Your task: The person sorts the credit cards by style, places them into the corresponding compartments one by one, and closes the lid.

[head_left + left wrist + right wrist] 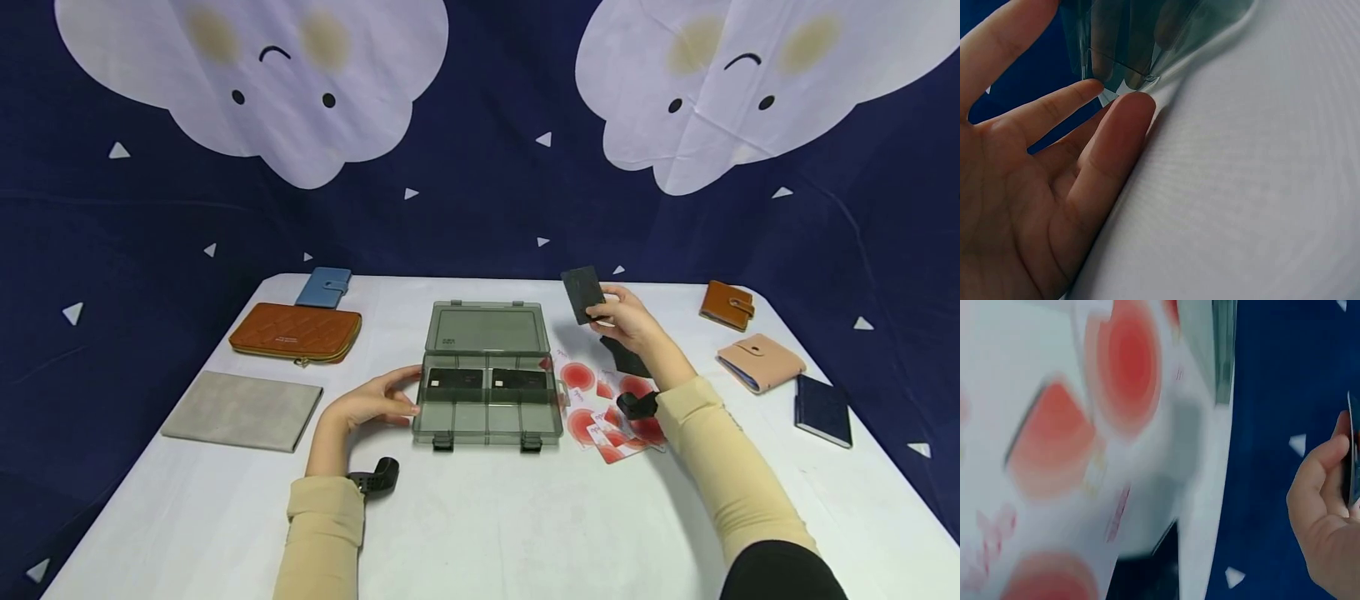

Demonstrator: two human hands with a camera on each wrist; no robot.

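Observation:
A smoky clear plastic box [486, 421] lies open at the table's middle, its lid [483, 327] tipped back. Two black cards [454, 379] [519, 379] lie in its rear compartments. My left hand [372, 403] rests on the table with straight fingers touching the box's left front corner [1124, 74]. My right hand [626, 317] is raised to the right of the lid and pinches a black card [582, 293] upright; the card's edge [1352, 450] shows at the right wrist view's border. Under that hand lie another black card [626, 357] and several white-and-red cards [607, 408] [1116, 369].
On the left lie an orange quilted wallet [296, 332], a small blue wallet [325, 287] and a grey flat pouch [242, 409]. On the right lie a brown wallet [727, 304], a pink wallet [760, 361] and a dark blue booklet [823, 409]. A dark blue cloud-printed backdrop hangs behind.

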